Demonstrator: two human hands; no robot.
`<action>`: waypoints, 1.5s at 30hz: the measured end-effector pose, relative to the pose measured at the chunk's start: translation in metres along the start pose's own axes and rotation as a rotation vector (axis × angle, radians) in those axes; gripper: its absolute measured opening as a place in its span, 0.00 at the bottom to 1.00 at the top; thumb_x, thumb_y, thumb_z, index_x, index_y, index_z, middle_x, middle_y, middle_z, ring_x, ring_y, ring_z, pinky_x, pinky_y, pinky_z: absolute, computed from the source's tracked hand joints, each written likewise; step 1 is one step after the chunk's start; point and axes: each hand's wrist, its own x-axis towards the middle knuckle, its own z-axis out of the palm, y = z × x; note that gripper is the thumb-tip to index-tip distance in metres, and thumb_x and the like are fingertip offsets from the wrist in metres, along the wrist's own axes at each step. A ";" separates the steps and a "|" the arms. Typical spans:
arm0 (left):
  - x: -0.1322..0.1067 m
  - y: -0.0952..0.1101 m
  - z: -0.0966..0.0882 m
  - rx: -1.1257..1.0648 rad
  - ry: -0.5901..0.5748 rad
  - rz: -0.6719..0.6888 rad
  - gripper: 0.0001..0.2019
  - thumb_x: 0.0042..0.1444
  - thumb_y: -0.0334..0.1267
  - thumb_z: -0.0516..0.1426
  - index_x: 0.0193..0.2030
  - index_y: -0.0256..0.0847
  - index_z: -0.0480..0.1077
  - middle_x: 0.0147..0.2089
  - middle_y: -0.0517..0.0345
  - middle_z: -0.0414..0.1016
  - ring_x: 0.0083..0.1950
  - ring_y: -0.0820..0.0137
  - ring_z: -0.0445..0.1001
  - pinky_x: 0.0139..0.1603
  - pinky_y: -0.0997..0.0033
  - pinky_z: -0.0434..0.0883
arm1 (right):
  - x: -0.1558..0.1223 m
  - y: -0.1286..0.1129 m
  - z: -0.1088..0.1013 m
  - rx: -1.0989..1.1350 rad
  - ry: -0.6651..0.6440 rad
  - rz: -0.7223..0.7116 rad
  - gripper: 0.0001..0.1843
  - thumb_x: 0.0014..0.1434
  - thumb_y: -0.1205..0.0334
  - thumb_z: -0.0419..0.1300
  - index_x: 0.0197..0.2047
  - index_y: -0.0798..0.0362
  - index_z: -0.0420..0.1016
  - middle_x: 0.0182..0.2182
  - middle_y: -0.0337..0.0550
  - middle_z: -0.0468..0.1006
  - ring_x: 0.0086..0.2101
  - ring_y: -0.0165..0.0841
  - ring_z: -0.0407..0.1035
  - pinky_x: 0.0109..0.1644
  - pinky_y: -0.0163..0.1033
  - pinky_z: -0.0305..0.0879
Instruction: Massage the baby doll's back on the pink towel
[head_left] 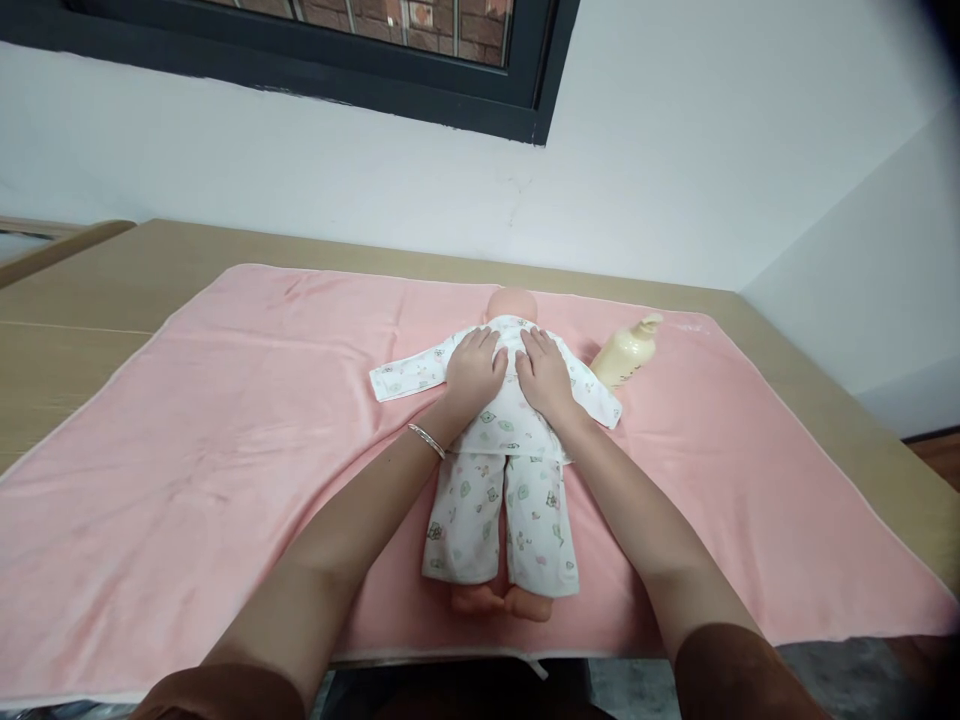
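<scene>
A baby doll [517,425] in a white printed top and trousers lies stretched out on a pink blanket [225,450], its head away from me and its feet toward me. No face shows on its bald head [512,303]. Flat on the upper left of the doll's torso rests my left hand [475,370], fingers extended, with a silver bangle at the wrist. My right hand [544,373] lies the same way on the upper right. Both hands are open and hold nothing. Beyond the doll's right sleeve is a pale yellow pump bottle [628,352], tilted over on the blanket.
The blanket covers most of a wooden table [97,290], whose bare edges show at the left, back and right. Behind it stands a white wall [637,190] with a dark-framed window [480,110]. The blanket hangs near the table's front edge.
</scene>
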 end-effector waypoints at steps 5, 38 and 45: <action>0.001 -0.004 0.001 -0.040 0.011 -0.020 0.15 0.64 0.42 0.52 0.50 0.39 0.76 0.56 0.46 0.78 0.62 0.59 0.73 0.66 0.54 0.68 | 0.001 0.001 0.000 -0.004 0.028 -0.019 0.24 0.69 0.59 0.48 0.62 0.56 0.72 0.63 0.51 0.69 0.65 0.42 0.60 0.69 0.51 0.56; 0.000 -0.006 -0.004 0.002 -0.024 -0.033 0.21 0.68 0.44 0.45 0.55 0.39 0.74 0.58 0.47 0.76 0.62 0.58 0.71 0.67 0.53 0.67 | -0.003 -0.029 -0.029 -0.143 -0.284 0.102 0.30 0.71 0.54 0.45 0.72 0.54 0.56 0.70 0.55 0.57 0.68 0.51 0.53 0.70 0.53 0.53; 0.005 -0.013 0.000 -0.083 -0.149 -0.054 0.26 0.69 0.49 0.41 0.62 0.39 0.68 0.67 0.47 0.69 0.70 0.56 0.62 0.73 0.46 0.58 | 0.014 0.018 -0.026 0.087 -0.336 -0.064 0.33 0.71 0.43 0.44 0.73 0.51 0.54 0.72 0.51 0.51 0.71 0.44 0.44 0.74 0.60 0.36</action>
